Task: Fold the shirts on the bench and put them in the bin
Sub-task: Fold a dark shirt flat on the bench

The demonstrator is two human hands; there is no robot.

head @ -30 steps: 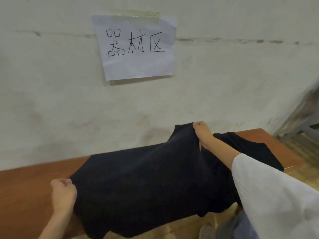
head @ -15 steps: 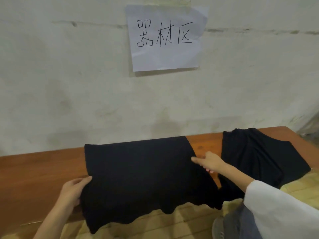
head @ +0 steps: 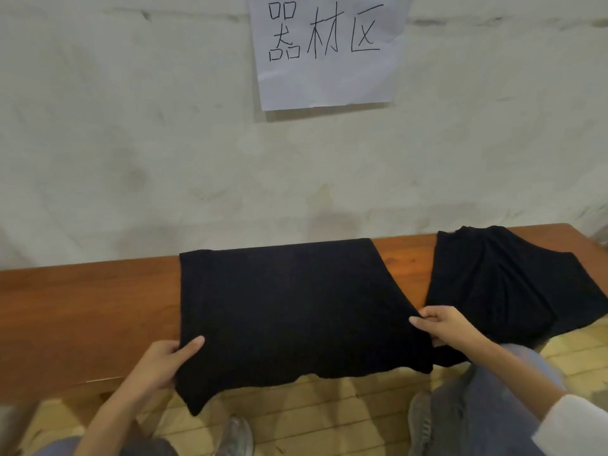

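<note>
A plain storage or equipment room, it seems: a white paper sheet (head: 325, 77) hand-lettered 器材区, "equipment area", is taped to a rough, stained whitewashed wall (head: 131, 143); a long reddish-brown wooden counter (head: 82, 307) stands against it; yellowish plank-patterned floor (head: 329, 406) lies below.

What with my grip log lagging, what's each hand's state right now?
Left hand: grips the folded black shirt at its left edge.
Right hand: pinches that shirt's right edge.

paper sign (head: 325, 80) top cut off, left hand (head: 161, 360) fingers under shirt (head: 289, 307), bench (head: 82, 307) left end cropped
</note>
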